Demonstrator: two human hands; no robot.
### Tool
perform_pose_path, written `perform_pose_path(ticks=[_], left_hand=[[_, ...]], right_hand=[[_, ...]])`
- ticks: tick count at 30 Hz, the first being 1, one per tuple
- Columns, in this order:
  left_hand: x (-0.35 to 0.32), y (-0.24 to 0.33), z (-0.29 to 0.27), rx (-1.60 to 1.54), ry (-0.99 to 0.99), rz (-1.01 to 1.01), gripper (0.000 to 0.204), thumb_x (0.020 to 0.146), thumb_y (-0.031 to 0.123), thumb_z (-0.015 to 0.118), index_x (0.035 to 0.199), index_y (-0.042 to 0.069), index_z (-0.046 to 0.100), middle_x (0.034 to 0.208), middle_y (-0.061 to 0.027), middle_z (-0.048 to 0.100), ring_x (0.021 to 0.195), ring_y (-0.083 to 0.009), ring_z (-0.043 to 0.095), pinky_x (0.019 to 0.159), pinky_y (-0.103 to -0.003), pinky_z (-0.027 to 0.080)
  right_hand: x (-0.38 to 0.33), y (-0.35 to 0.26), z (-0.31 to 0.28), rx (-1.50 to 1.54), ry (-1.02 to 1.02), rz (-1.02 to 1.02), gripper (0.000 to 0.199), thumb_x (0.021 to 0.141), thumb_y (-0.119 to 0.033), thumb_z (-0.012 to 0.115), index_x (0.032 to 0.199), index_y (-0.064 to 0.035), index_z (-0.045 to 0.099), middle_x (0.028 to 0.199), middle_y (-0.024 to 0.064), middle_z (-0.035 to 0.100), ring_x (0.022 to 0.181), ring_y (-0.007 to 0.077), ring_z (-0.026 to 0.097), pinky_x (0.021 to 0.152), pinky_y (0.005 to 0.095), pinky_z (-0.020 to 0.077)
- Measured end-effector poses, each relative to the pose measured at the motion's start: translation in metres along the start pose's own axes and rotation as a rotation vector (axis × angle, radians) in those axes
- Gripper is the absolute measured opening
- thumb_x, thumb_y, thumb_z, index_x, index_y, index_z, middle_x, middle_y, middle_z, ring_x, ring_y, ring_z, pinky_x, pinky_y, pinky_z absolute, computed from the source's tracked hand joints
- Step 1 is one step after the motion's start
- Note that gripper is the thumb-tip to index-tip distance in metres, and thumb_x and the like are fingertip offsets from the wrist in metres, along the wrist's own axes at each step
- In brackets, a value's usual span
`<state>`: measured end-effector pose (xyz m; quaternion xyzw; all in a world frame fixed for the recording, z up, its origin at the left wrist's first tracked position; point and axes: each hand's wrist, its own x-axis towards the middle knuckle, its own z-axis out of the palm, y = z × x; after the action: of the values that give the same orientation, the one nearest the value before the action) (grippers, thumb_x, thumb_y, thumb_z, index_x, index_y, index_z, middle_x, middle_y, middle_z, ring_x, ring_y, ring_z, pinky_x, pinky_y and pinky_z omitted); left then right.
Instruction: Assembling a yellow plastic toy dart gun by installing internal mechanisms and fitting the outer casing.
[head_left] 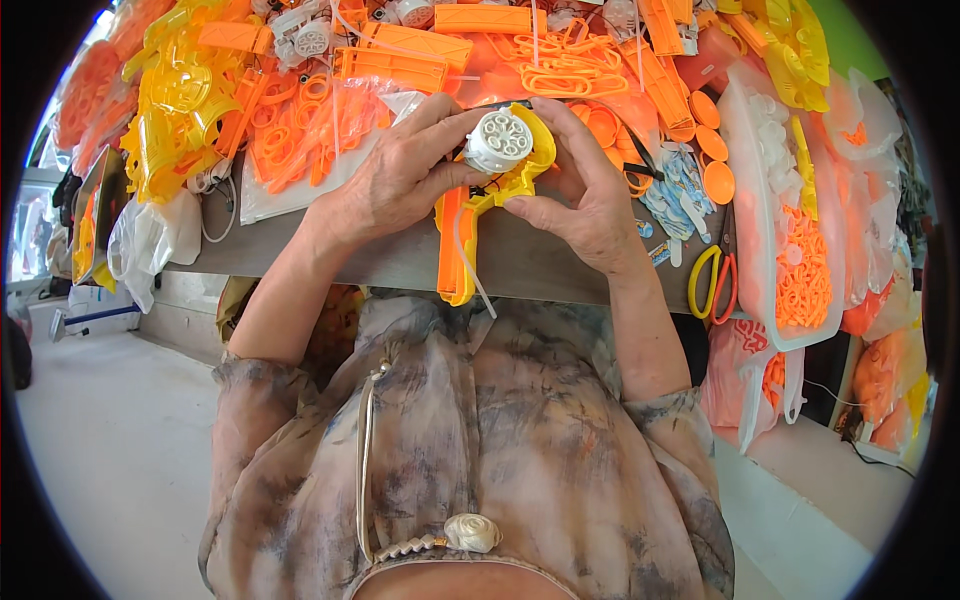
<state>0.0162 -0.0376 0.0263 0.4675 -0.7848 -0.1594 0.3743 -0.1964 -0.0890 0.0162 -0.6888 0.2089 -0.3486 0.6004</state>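
Your left forearm [288, 300] slants up and inward, bare, while your right forearm [650, 325] rises more steeply, tipping toward the middle. Your left hand [410, 165] is bent into a half-curled grip, its thumb [455, 180] reaching across to the right below the index finger [448, 132]. Your right hand [585, 200] faces it, thumb [537, 211] pointing left and index finger [567, 130] stretched up and inward (its other fingers are partly hidden). The two hands are near each other, apart, in front of your body, both grasping.
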Motion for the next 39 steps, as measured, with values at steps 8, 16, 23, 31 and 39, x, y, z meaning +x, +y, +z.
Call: perform_pose_path(ticks=[8,16,23,31,39], left_hand=[[-0.001,0.002,0.002,0.006,-0.011,-0.025,0.050,0.079,0.007,0.067,0.126,0.001,0.051,0.089,-0.0111,0.048,0.081,-0.0255,0.052,0.071,-0.035,0.045],[-0.005,0.012,0.006,0.018,0.061,-0.037,0.050,0.078,0.006,0.067,0.126,-0.001,0.052,0.089,-0.0118,0.048,0.079,-0.0249,0.051,0.070,-0.034,0.045],[-0.007,0.013,0.004,0.008,0.032,-0.048,0.051,0.077,0.005,0.068,0.125,-0.002,0.052,0.089,-0.0124,0.048,0.079,-0.0256,0.051,0.070,-0.035,0.046],[-0.003,0.023,0.001,0.144,-0.011,0.033,0.057,0.074,0.003,0.067,0.127,-0.003,0.048,0.092,-0.0131,0.046,0.084,-0.0299,0.051,0.072,-0.038,0.045],[0.007,0.036,0.031,0.281,-0.002,0.126,0.046,0.072,0.006,0.068,0.115,-0.001,0.052,0.088,-0.0131,0.046,0.078,-0.0299,0.050,0.070,-0.038,0.044]], right_hand=[[0.001,0.004,0.006,0.068,0.039,-0.016,0.079,0.074,0.005,0.070,0.141,0.0006,0.027,0.137,0.0143,0.041,0.125,0.0237,0.043,0.102,0.0381,0.0418],[-0.003,0.001,0.014,0.004,0.079,-0.054,0.082,0.073,0.005,0.071,0.141,-0.0007,0.025,0.135,0.0151,0.042,0.122,0.0239,0.047,0.100,0.0372,0.0444],[-0.007,-0.001,0.022,-0.008,0.097,-0.100,0.085,0.072,0.003,0.074,0.141,-0.0014,0.025,0.136,0.0167,0.042,0.123,0.0251,0.046,0.100,0.0377,0.0443],[-0.013,-0.001,0.026,-0.102,0.122,-0.148,0.089,0.069,0.002,0.077,0.141,-0.0007,0.025,0.136,0.0167,0.042,0.125,0.0252,0.045,0.101,0.0380,0.0432],[-0.038,0.002,-0.014,-0.378,0.074,-0.008,0.093,0.064,0.000,0.079,0.142,-0.0042,0.028,0.133,0.0145,0.046,0.120,0.0249,0.049,0.100,0.0363,0.0414]])
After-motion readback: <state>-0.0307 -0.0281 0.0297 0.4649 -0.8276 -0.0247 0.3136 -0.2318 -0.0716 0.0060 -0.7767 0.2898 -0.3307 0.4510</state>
